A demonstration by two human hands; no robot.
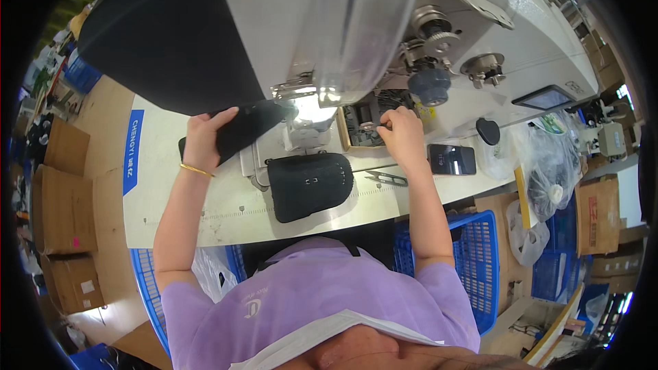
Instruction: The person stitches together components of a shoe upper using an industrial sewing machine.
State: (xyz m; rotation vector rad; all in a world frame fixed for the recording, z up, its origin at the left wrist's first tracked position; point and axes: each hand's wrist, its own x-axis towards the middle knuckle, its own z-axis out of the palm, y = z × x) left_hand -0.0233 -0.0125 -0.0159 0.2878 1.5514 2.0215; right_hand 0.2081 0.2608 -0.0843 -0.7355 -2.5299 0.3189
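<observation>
My left hand (201,140) grips the left end of a flat black fabric piece (248,130), thumb on top. The piece's far end reaches toward the lit needle area of a sewing machine (305,123). My right hand (404,136) is over a shallow cardboard box (342,130) of small grey and dark parts, its fingertips pinched together at the parts. What they hold, if anything, is too small to name. Between my hands lies a black pouch-like piece (312,188) with a rounded right end and two small slots. Thread snips (387,178) lie beside my right wrist.
A phone (452,159) and a round black lid (487,131) lie right of the box. The machine's head (480,27) overhangs the white table (205,212). Blue baskets (476,260) stand below the front edge, and clear plastic bags (552,157) sit at the right.
</observation>
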